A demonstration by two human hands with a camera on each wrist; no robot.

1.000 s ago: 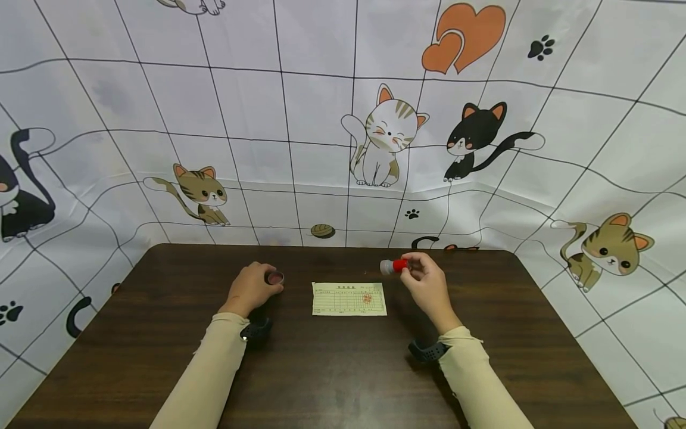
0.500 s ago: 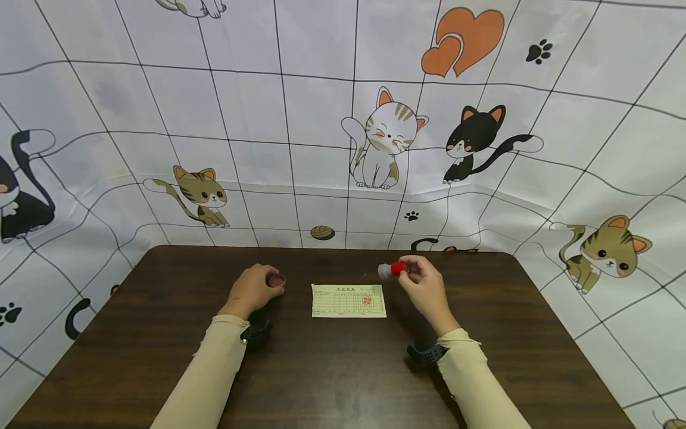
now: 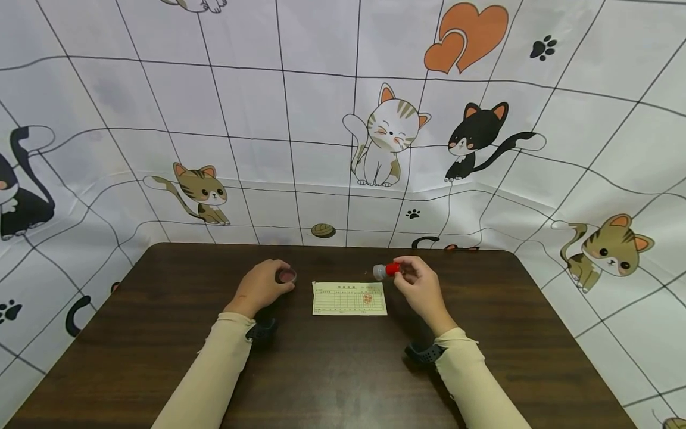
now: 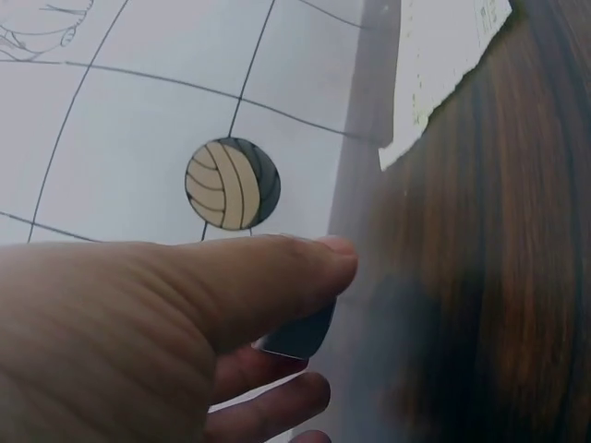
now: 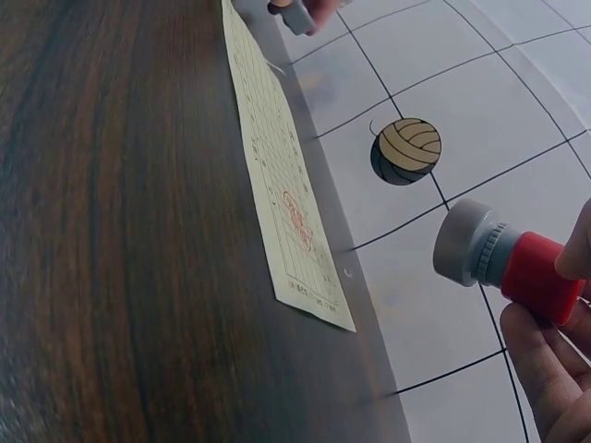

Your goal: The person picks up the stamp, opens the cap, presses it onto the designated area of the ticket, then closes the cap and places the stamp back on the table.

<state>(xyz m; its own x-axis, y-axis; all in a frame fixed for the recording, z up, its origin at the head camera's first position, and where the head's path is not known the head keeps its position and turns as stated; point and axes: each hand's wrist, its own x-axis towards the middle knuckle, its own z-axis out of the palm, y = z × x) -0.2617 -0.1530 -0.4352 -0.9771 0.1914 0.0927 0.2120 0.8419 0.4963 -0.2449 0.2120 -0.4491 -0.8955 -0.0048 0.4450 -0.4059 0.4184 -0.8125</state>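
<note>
My left hand (image 3: 258,288) holds a small round cap (image 3: 287,276) between thumb and fingers, left of the paper slip. In the left wrist view, the grey cap (image 4: 307,334) shows partly behind the thumb. On the other side, my right hand (image 3: 423,292) pinches the red handle of a stamp (image 3: 393,269). Its grey end points left, above the slip's far right corner. The right wrist view shows the stamp (image 5: 536,275) tilted, clear of the paper. Flat on the table lies a pale yellow printed slip (image 3: 343,302), with a red stamp mark near its right side.
A dark brown wooden table (image 3: 343,369) extends under both arms. Behind its far edge hangs a white curtain (image 3: 316,161) with grid lines and cartoon cats. Each wrist wears a dark band, such as the right band (image 3: 423,354).
The left hand has moved slightly right with the cap. The right hand has shifted a little left with the stamp, so the two are closer together. The slip stays in place.
</note>
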